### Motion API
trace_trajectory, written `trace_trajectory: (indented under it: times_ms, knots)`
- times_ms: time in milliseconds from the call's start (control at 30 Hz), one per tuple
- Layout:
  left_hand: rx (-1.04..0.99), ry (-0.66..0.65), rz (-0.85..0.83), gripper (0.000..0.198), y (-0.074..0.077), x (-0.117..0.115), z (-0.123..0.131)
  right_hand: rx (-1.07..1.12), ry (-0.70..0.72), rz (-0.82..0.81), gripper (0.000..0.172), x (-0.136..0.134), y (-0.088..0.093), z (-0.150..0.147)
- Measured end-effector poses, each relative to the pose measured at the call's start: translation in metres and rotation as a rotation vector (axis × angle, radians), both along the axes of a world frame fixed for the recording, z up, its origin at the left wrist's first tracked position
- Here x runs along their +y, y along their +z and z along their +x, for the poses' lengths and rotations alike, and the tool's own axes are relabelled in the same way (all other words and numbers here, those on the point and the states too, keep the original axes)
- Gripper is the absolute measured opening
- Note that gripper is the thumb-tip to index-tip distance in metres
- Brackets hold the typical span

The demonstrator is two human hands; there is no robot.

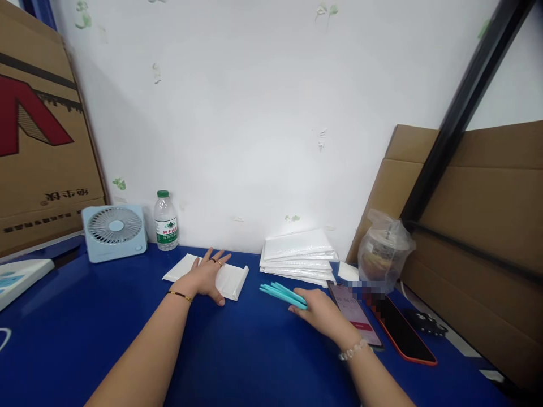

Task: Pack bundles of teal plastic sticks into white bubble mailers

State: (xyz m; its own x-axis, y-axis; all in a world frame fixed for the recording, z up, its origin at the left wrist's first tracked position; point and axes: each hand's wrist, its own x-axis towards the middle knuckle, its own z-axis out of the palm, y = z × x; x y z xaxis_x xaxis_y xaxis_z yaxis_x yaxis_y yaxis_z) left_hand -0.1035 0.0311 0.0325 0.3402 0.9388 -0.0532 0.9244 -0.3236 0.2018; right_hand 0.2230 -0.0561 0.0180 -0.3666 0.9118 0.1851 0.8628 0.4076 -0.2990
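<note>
My left hand (pixel 205 277) lies on a white padded mailer (pixel 233 281), its fingers spread over the middle. The mailer rests flat on the blue table near the wall, and one end of it curls up. In my right hand (pixel 320 311) is a bundle of thin turquoise sticks (pixel 282 295), gripped at one end between thumb and fingers. Their free ends point left, just above the table. What kind of sticks they are, I cannot tell. Behind them, a stack of white padded mailers (pixel 297 257) leans unevenly toward the wall.
At left stand a light blue fan (pixel 115 232) and a water bottle (pixel 166 223). On the right lie a lit phone (pixel 354 316) and a red-edged phone (pixel 403 328), with a bagged drink cup (pixel 384 251) behind. Cardboard (pixel 487 237) and a black post (pixel 458 102) border the right.
</note>
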Motion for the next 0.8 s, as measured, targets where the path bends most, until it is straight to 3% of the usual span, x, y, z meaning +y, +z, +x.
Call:
trace_trajectory:
  times_ms: [100,167,300,433,600,800]
  knots:
    - [0.027,-0.054,-0.143,0.115,-0.012,0.011,-0.011,0.118,0.002,-0.015,0.019,0.003,-0.002,0.007]
    - [0.018,-0.103,-0.115,0.107,-0.013,0.009,-0.003,0.144,0.004,-0.008,0.020,0.005,-0.004,0.007]
    - [-0.032,-0.259,0.055,0.092,-0.007,-0.011,0.037,0.123,-0.038,0.038,0.019,0.008,-0.005,-0.004]
    - [-0.053,-0.393,0.205,0.063,-0.006,-0.031,0.074,-0.081,-0.076,0.111,0.013,0.007,-0.001,-0.015]
    - [-0.036,-0.357,0.187,0.046,0.000,-0.035,0.076,-0.413,-0.146,0.084,0.007,0.002,0.007,-0.003]
    - [-0.215,-0.316,0.073,0.043,0.011,-0.036,0.064,-0.516,-0.200,0.123,0.009,-0.001,0.013,0.005]
